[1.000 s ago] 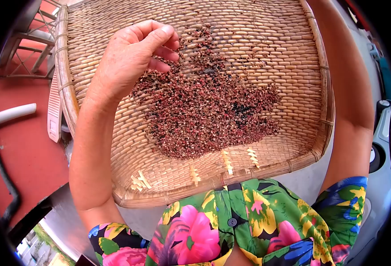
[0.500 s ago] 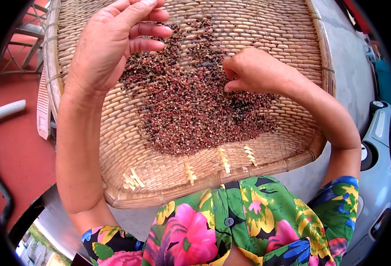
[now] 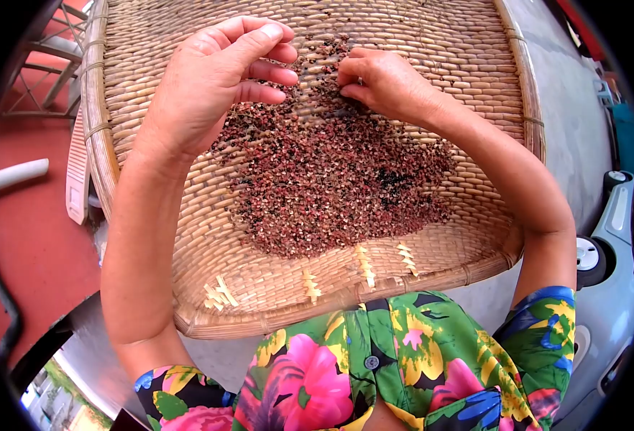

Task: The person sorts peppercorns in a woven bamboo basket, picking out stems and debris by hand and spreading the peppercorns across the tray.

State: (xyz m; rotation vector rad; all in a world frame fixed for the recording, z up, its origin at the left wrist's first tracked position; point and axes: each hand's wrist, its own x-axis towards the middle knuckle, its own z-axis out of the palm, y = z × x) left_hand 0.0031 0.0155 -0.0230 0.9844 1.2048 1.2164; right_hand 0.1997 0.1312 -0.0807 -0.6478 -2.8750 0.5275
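Observation:
A heap of dried red-brown husks with small black seeds (image 3: 331, 187), looking like Sichuan peppercorns, lies in a large woven bamboo winnowing tray (image 3: 468, 65). My left hand (image 3: 223, 79) hovers above the heap's left upper part, its fingers curved and apart, with nothing visible in it. At the heap's upper edge, my right hand (image 3: 385, 80) points downward with thumb and fingertips drawn together among the husks. Whatever those fingertips pinch is hidden. Darker seeds gather in a patch right of the heap's middle.
Pale split-bamboo patches (image 3: 365, 266) mark the tray's near side. On the left are a red surface (image 3: 37, 251), a white tube (image 3: 15, 177) and a pale slotted plastic piece (image 3: 78, 172). A light-blue wheeled object (image 3: 612, 266) stands at right on the grey floor (image 3: 565, 108).
My right hand has moved up and left from the dark patch to the heap's upper edge. My left hand has shifted right and lower, still over the heap.

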